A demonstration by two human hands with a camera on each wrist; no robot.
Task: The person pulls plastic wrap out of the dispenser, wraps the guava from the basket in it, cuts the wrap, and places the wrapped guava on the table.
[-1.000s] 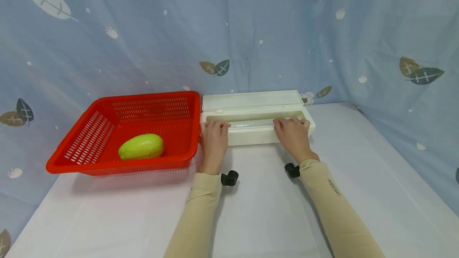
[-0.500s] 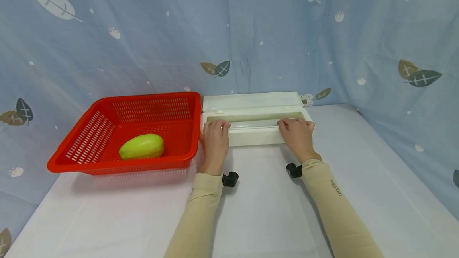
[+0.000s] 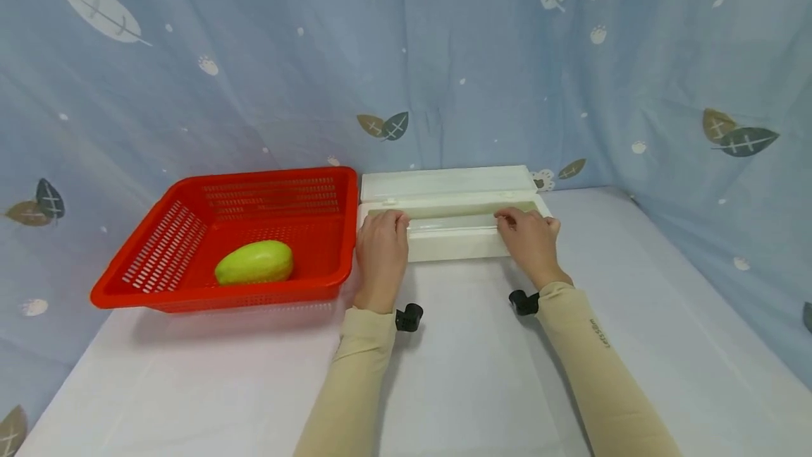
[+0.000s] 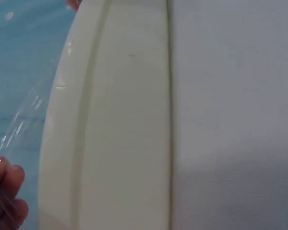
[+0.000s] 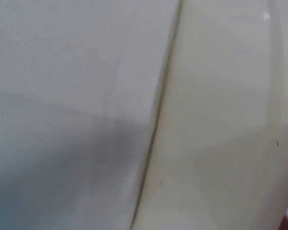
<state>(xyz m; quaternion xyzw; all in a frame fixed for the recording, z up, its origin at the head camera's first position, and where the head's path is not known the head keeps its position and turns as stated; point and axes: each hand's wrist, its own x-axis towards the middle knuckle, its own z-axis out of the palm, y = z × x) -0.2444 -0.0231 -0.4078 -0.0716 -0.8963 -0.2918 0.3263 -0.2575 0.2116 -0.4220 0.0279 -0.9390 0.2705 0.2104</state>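
A long white cling film dispenser box (image 3: 458, 247) stands at the back of the table, its lid (image 3: 447, 182) tipped back. Clear cling film (image 3: 452, 221) stretches along the box opening between both hands. At the box's left end, the left hand (image 3: 383, 259) pinches the film. My right hand (image 3: 531, 244) holds its fingertips together on the film near the right end. Shiny folds of cling film (image 4: 19, 127) run up from the left fingertips (image 4: 12, 179) in the left wrist view. The right wrist view mostly shows the box front (image 5: 211, 120); the right fingers are nearly hidden there.
Left of the box, close to the left hand, stands a red perforated basket (image 3: 216, 297) with a yellow-green oval fruit (image 3: 255, 262) in it. A blue patterned curtain (image 3: 444, 55) hangs behind the white-covered table (image 3: 463, 372).
My right hand has slid slightly to the right along the box. The left hand stays at the left end. The whole head view has shifted a little.
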